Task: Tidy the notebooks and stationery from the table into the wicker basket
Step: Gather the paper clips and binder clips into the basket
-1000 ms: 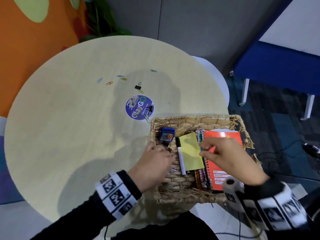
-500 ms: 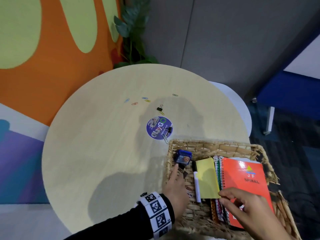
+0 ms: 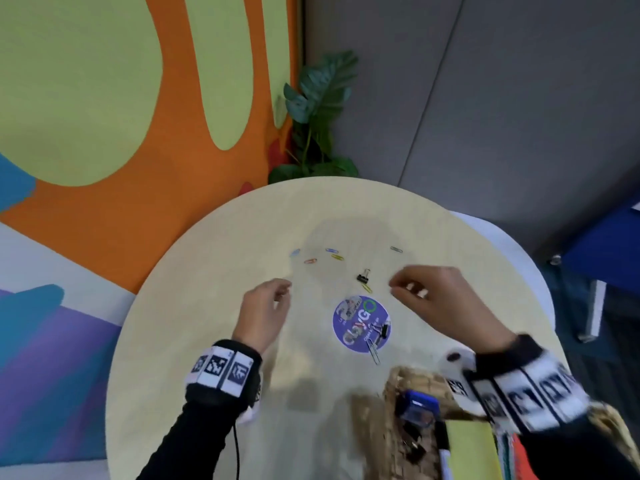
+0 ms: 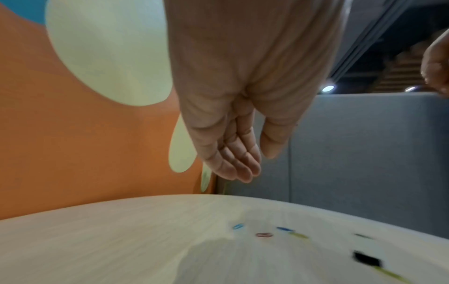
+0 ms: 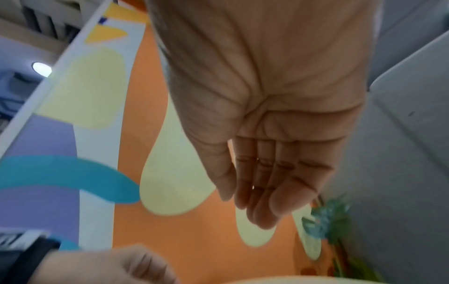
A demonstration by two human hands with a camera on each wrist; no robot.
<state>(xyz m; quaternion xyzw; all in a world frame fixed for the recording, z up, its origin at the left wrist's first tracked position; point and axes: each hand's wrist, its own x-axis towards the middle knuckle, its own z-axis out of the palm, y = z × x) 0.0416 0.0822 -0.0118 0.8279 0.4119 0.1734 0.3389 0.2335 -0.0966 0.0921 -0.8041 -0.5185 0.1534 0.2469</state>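
The wicker basket sits at the table's near right edge, holding a yellow pad. Paper clips and a black binder clip lie scattered beyond it. Above them the left hand and right hand hover empty, fingers loosely relaxed.

Head view: high above the round pale wooden table, looking steeply down and forward to the orange mural wall; woven wicker basket cut off at lower right.

Left wrist view: low over the tabletop, close behind the left hand, facing along the fingers toward wall and grey partition.

Right wrist view: close behind the right hand, tilted toward the mural.

Shared — head and left wrist both take in the scattered coloured paper clips and the black binder clip.
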